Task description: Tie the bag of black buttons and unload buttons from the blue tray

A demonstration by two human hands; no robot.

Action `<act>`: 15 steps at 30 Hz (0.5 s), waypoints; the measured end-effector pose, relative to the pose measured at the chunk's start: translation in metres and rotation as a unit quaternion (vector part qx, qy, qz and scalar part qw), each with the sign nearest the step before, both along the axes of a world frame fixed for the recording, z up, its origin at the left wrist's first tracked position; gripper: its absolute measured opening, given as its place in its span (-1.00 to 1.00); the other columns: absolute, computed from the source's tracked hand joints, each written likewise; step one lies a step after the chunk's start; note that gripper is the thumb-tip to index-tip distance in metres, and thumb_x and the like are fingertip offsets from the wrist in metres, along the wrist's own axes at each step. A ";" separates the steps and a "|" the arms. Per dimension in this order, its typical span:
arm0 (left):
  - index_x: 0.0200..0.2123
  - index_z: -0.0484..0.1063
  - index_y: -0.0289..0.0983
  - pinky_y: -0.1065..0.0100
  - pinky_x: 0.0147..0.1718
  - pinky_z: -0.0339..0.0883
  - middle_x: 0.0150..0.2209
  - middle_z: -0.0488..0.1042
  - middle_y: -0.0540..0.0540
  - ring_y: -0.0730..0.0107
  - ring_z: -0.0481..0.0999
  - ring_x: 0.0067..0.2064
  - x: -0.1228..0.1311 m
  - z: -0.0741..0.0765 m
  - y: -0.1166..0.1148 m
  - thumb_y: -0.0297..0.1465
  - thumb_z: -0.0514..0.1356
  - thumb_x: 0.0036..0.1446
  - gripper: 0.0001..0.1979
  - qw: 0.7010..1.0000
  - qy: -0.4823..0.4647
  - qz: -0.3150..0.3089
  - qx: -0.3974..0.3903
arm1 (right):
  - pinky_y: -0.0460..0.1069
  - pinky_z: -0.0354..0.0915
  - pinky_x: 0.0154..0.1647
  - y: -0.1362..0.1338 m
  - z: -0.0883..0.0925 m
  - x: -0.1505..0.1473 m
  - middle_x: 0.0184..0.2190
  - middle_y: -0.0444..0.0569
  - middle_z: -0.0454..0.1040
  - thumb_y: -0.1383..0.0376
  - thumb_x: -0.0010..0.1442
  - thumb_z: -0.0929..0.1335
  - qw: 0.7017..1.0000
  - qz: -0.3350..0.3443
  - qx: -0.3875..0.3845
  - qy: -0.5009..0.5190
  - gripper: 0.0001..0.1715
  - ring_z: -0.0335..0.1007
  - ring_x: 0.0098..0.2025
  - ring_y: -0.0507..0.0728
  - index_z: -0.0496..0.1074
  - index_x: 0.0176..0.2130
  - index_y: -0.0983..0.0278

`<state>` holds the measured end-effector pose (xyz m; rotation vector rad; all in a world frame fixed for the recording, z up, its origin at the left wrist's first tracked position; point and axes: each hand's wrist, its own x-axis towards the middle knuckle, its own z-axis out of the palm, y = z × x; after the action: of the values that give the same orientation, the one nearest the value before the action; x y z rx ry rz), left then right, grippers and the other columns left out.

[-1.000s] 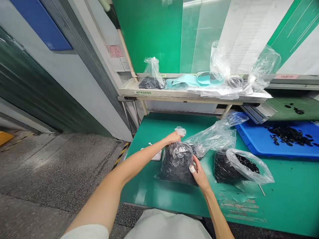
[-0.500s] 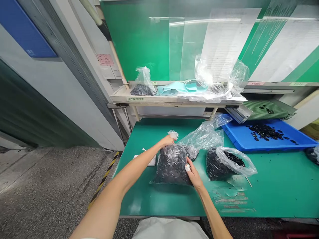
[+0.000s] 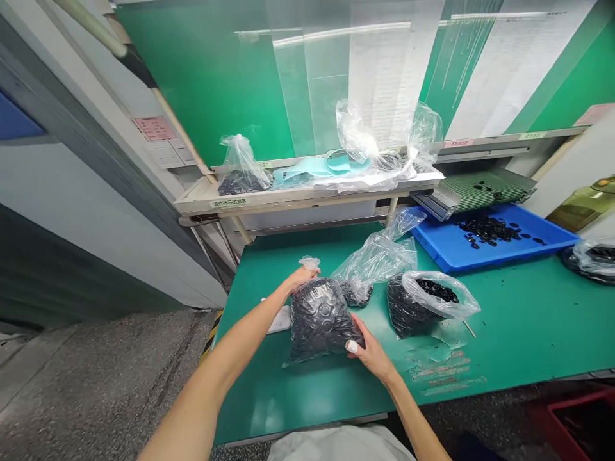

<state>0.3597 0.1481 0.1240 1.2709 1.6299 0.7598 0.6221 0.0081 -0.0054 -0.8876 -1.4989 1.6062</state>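
Observation:
A clear plastic bag (image 3: 319,317) full of black ring-like parts sits in front of me on the green table. My left hand (image 3: 303,276) is closed around its gathered neck, and the bunched plastic sticks out above the fist. Against the bag's lower right side rests my right hand (image 3: 369,352), its fingers curled round the edge and a white wrap on the thumb. Just behind lies a looser clear bag (image 3: 377,259) with some black parts at its bottom. To the right stands an open bag (image 3: 408,310) of black parts, its rim folded outward.
A blue tray (image 3: 442,254) with scattered black parts stands under a small green conveyor (image 3: 485,191). Across the back, a shelf (image 3: 283,206) carries a tied bag (image 3: 244,169) and teal cloth-like pieces (image 3: 321,168). A white object (image 3: 280,320) lies beside my left forearm. Another bag (image 3: 593,259) is at far right.
My view has swung to the right, so the scene sits further left. Both hands stay on the filled bag; the right hand sits slightly lower along its side.

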 end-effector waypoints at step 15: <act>-0.26 0.43 -0.23 0.37 -0.50 0.25 -0.69 0.11 0.14 0.36 0.36 -0.56 0.030 0.044 -0.064 -0.06 0.24 0.10 -0.65 0.980 -0.158 0.067 0.103 | 0.26 0.01 0.45 -0.015 -0.004 0.001 0.39 0.12 0.17 0.46 -0.06 0.34 0.974 -0.034 0.164 -0.155 0.09 0.07 0.42 0.28 0.06 0.43 0.24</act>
<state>0.3899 0.0838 0.1675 1.1206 1.4143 1.1767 0.6231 -0.0071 -0.0097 -1.0181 -1.8613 1.1605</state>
